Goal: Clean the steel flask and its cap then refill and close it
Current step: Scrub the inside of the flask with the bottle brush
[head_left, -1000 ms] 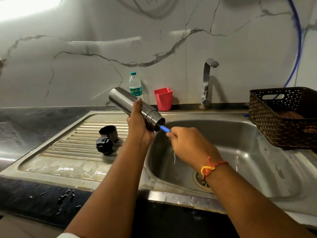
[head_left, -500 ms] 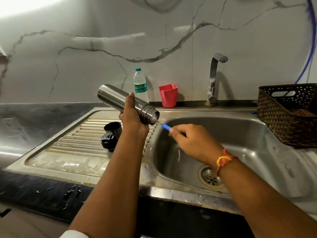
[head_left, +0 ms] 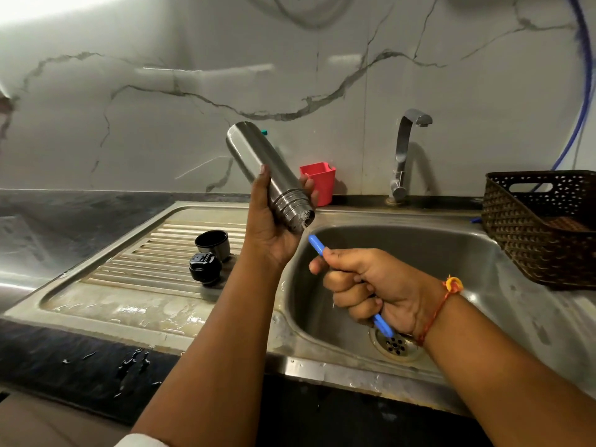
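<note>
My left hand point(head_left: 274, 221) grips the steel flask point(head_left: 258, 162) near its threaded neck, tilted mouth-down over the sink basin's left edge. White bristles show at the flask's mouth. My right hand point(head_left: 364, 285) holds the blue handle of a bottle brush point(head_left: 317, 245), which points up toward the mouth. The black cup cap point(head_left: 213, 242) and the black stopper point(head_left: 204, 267) sit on the ribbed drainboard point(head_left: 145, 253), left of my left arm.
The sink basin point(head_left: 435, 269) with its drain point(head_left: 395, 345) lies under my right hand. A tap point(head_left: 404, 150) stands behind it. A red cup point(head_left: 319, 180) sits by the wall, a brown woven basket point(head_left: 541, 227) at the right. A bottle's green cap point(head_left: 264, 132) peeks from behind the flask.
The flask has tipped steeper, its base raised and mouth lower. My right hand drew back and down, so more of the blue handle shows outside the flask.
</note>
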### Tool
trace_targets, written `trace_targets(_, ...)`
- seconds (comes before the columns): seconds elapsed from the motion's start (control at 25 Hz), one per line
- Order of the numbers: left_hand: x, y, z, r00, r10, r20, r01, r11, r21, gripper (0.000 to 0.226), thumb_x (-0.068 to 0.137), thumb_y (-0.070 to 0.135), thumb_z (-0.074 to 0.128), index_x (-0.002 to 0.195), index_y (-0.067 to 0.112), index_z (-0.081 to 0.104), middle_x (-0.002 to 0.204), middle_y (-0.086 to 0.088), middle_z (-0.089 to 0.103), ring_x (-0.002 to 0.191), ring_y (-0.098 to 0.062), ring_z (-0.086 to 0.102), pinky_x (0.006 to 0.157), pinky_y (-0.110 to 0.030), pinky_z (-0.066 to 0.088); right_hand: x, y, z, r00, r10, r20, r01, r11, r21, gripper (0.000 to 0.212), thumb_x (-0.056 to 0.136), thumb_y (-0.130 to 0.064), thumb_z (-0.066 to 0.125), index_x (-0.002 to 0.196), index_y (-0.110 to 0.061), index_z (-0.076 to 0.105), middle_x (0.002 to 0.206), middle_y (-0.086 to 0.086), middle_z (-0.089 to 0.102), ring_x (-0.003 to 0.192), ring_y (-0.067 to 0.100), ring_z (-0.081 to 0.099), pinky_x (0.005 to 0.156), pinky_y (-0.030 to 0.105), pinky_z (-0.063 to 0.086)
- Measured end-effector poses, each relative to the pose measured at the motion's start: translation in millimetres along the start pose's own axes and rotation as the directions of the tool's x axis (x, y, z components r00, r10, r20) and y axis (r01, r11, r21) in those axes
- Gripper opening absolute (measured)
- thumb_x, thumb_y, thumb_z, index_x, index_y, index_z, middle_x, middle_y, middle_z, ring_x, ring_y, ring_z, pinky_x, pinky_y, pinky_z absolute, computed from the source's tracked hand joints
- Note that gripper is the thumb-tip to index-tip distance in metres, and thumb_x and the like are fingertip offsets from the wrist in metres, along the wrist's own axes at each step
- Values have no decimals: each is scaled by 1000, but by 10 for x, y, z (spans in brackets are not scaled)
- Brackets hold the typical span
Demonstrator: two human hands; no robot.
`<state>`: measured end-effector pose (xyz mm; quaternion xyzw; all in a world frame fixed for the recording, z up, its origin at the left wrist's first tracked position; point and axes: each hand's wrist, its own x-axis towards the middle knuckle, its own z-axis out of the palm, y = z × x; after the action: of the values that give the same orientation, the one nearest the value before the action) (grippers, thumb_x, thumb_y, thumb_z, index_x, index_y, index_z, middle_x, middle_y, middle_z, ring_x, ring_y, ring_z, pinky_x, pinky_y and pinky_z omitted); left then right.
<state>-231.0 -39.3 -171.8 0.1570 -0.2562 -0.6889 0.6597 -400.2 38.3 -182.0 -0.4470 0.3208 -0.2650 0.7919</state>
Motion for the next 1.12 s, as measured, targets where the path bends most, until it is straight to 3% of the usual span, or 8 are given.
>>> trace_targets(0.12,14,42,6,993,51,-106,-41,994,99,69,81,43,77,130,3,48,93,-18,66,75,-25,69,66,-38,63,49,16,40,971,-139,-192,55,920,-389,33,106,-33,37,84,-16,55,55,-6,30,39,4,21,35,16,16)
trace_targets(0.16,46,72,-22,979,93,-181,-68,988,139,71,82,42,78,134,5,47,98,-20,65,73,-27,70,63,-38,61,58,13,48,937,-237,-256,44,809,-587,34,105,-34,39,80,-17,55,55,-5,35,40,6,26,37,19,21)
trace_targets(0.24,136,139,-129,939,164,-302,-110,976,187,78,80,42,83,139,8,46,114,-20,66,79,-29,73,66,-42,60,57,16,46,857,-429,-285,-58,469,-881,35,103,-36,42,76,-18,55,59,-4,48,49,11,43,47,26,34)
trace_targets(0.32,188,198,-215,905,204,-374,-135,970,204,75,79,44,84,136,10,47,122,-19,67,89,-31,75,69,-46,60,49,29,42,815,-519,-260,-152,241,-959,34,103,-38,41,78,-19,55,69,-2,56,63,16,52,57,31,39)
trace_targets(0.44,220,223,-266,889,223,-400,-156,969,194,73,82,46,81,135,11,45,121,-20,68,94,-34,75,74,-53,62,31,42,49,782,-564,-266,-245,115,-963,36,103,-42,36,73,-26,46,69,-2,55,63,16,51,52,32,33)
trace_targets(0.6,222,102,-243,883,198,-425,-125,973,195,71,85,40,79,135,8,40,121,-21,65,95,-35,74,73,-54,62,13,79,0,759,-582,-292,-324,50,-945,36,104,-44,32,74,-27,40,69,-2,53,60,14,49,48,30,27)
trace_targets(0.8,216,-61,-214,913,102,-395,-8,973,233,73,82,39,82,136,13,41,122,-20,64,91,-32,73,69,-46,61,117,115,3,747,-605,-277,-321,37,-947,32,104,-43,32,86,-24,50,75,0,55,66,18,53,51,32,32)
trace_targets(1.12,207,44,-250,908,199,-369,-135,972,191,75,84,39,81,138,8,39,125,-23,63,91,-31,73,69,-43,61,70,125,23,798,-544,-261,-249,98,-964,34,104,-40,34,79,-24,50,74,1,57,65,18,54,50,31,31)
